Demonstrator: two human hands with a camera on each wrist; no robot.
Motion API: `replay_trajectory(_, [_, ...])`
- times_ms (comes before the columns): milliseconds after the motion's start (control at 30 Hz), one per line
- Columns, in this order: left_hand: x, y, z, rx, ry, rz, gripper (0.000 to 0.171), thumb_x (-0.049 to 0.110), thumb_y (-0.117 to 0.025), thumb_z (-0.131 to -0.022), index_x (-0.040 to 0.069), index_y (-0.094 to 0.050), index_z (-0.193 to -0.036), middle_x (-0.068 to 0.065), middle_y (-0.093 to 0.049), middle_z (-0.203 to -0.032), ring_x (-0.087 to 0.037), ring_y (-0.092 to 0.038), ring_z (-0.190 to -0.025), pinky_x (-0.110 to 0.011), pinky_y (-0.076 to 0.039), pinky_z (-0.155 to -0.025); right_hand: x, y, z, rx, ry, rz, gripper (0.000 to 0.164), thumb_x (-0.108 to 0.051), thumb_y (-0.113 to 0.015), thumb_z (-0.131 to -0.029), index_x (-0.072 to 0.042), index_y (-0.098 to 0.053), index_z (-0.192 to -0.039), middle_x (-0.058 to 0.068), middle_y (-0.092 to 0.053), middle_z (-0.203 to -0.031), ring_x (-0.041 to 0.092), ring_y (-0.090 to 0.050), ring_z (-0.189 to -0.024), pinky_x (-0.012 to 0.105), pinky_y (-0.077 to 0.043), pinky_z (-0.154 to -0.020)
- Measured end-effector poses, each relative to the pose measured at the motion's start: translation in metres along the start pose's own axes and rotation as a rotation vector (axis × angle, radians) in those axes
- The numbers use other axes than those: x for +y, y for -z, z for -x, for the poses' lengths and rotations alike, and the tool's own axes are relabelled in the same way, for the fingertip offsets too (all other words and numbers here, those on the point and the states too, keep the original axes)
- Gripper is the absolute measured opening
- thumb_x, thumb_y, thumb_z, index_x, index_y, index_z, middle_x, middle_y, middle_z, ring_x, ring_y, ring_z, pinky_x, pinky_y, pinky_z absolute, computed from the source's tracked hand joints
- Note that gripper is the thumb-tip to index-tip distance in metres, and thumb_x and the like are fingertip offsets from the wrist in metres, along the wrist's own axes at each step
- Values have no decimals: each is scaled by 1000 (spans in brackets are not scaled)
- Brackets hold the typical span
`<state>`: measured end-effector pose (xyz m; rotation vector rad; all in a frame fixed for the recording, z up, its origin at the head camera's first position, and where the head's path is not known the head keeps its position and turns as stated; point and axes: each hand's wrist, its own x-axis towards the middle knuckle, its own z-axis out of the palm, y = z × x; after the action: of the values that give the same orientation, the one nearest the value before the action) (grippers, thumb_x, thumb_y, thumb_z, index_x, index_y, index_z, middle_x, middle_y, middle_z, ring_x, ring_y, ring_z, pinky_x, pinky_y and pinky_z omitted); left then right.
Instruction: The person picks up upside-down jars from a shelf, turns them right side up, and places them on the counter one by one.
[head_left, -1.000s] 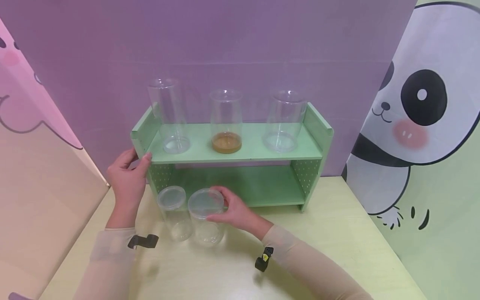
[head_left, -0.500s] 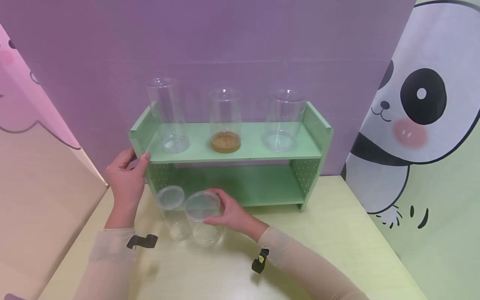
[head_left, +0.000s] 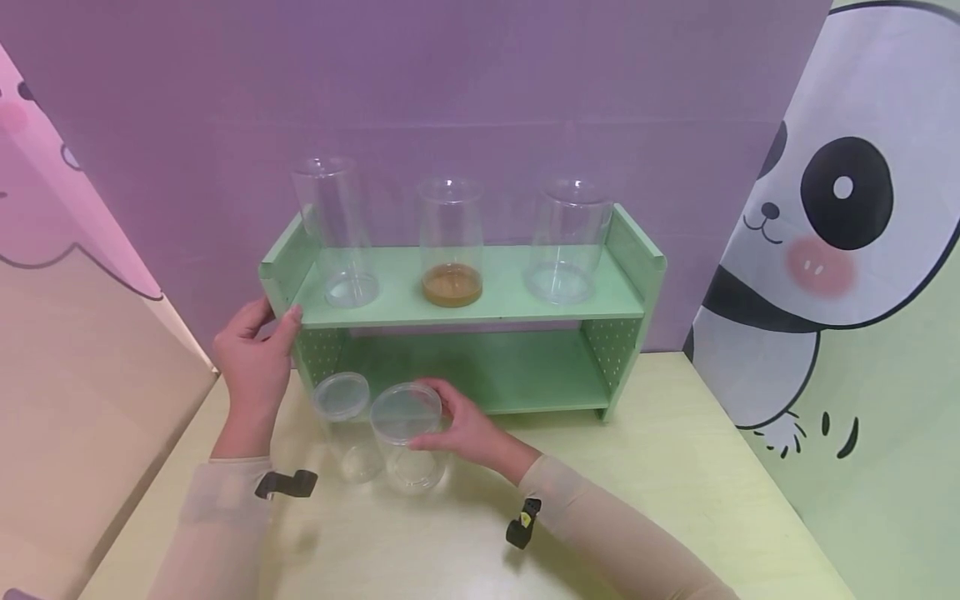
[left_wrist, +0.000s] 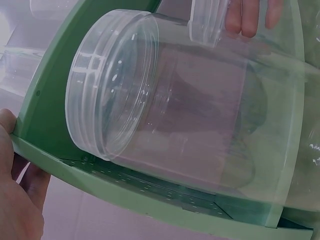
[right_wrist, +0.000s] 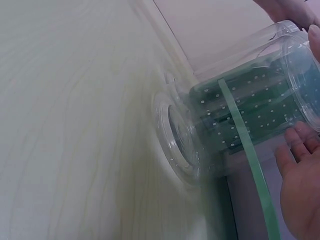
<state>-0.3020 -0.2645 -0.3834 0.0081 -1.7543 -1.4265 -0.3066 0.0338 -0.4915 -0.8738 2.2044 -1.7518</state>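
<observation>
My left hand (head_left: 257, 354) grips the left side panel of a two-tier green shelf (head_left: 472, 318), thumb on its front edge. My right hand (head_left: 468, 425) holds a wide clear lidded jar (head_left: 412, 454) by its upper right side, thumb in front and fingers behind. The jar stands on the table before the shelf. Just left of it stands a narrower clear jar (head_left: 352, 442), also lidded. In the left wrist view that narrower jar (left_wrist: 200, 120) looms large, with right-hand fingers (left_wrist: 250, 17) behind it. The right wrist view shows the wide jar's base (right_wrist: 175, 135) at the tabletop.
On the top shelf stand three upside-down clear jars: a tall one (head_left: 341, 225) at left, one with a brown lid (head_left: 452, 285) in the middle, and a wide one (head_left: 566, 242) at right. A purple wall (head_left: 465, 83) rises behind; a panda picture (head_left: 870, 192) is at right.
The right hand and the wide jar have shifted slightly left, nearer the narrower jar. The left hand keeps its grip on the shelf.
</observation>
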Motion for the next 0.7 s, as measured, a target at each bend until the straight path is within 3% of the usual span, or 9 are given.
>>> replay_trajectory(233, [-2, 0, 0, -8, 3, 25, 31, 5, -79, -99, 3, -81, -130, 15, -74, -103, -5, -70, -100, -11, -61, -79, -4, 9, 3, -8, 22, -42, 93, -2, -94, -84, -8, -46, -164, 8, -56, -160, 34, -54, -147, 56, -43, -125])
replay_trajectory(400, [-1, 1, 1, -16, 14, 22, 31, 8, -81, -99, 5, -82, -129, 14, -74, -103, -6, -71, -100, -12, -61, -79, -6, 29, 14, 1, 108, -67, 82, -3, -90, -91, -2, -47, -161, 23, -52, -162, 43, -49, -151, 64, -40, -127])
replay_trajectory(500, [2, 1, 2, -17, 10, 12, 31, 10, -81, -99, 4, -82, -129, 14, -75, -103, -7, -71, -100, -12, -61, -80, -13, 46, 26, 32, 159, -46, 76, 2, -85, -94, 1, -48, -159, 25, -53, -161, 44, -48, -151, 67, -35, -128])
replay_trajectory(700, [2, 1, 1, -13, -3, 16, 30, 9, -81, -98, 4, -82, -128, 13, -76, -104, -8, -71, -100, -12, -62, -81, -38, 84, 51, 186, 269, 86, 64, 5, -83, -93, 2, -54, -151, 19, -62, -151, 41, -57, -142, 49, -46, -125])
